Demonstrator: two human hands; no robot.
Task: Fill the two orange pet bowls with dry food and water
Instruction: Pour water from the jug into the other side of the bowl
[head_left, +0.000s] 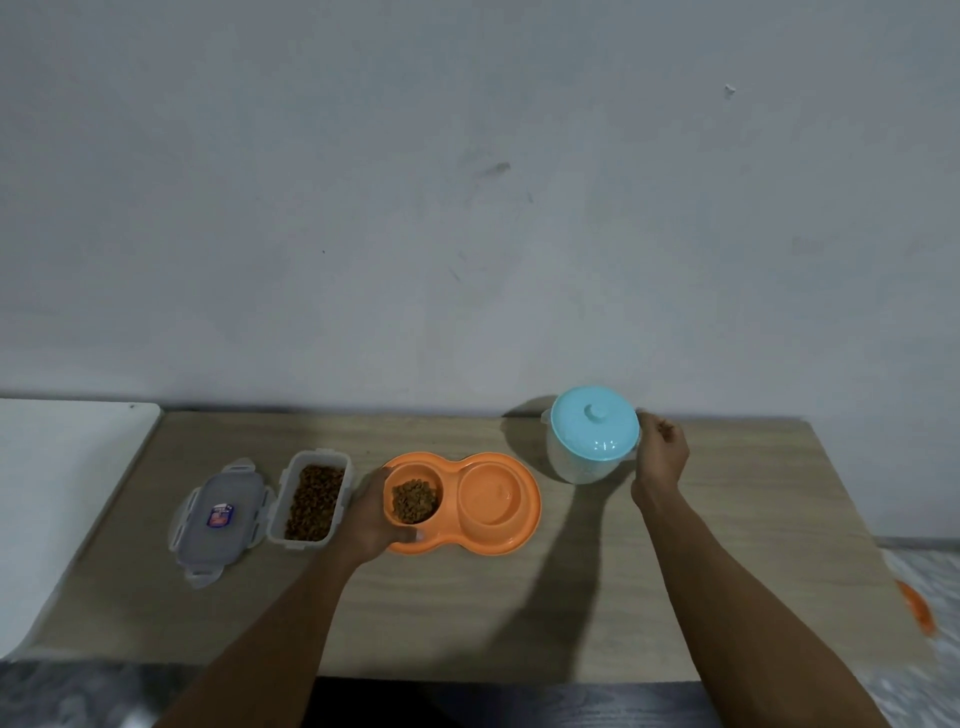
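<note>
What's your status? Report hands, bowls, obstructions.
Left hand grips orange plastic double pet bowl; right hand at blue-lidded clear jug, grip unclear. Left well kibble, right well looks empty. Nothing blocking.

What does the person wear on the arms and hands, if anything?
Nothing that shows. The left arm and the right arm are bare down to the picture's lower edge, with no sleeves. The left hand and the right hand have no gloves, and no watch, bracelet or ring is visible.

Viewpoint: head-worn, over the table's (467, 597) near edge.
Facing: forward, slightly down; the wall (467, 208) fills the upper half.
Nearness: close.
Corners: blurred, seemingly wide-angle curved.
</note>
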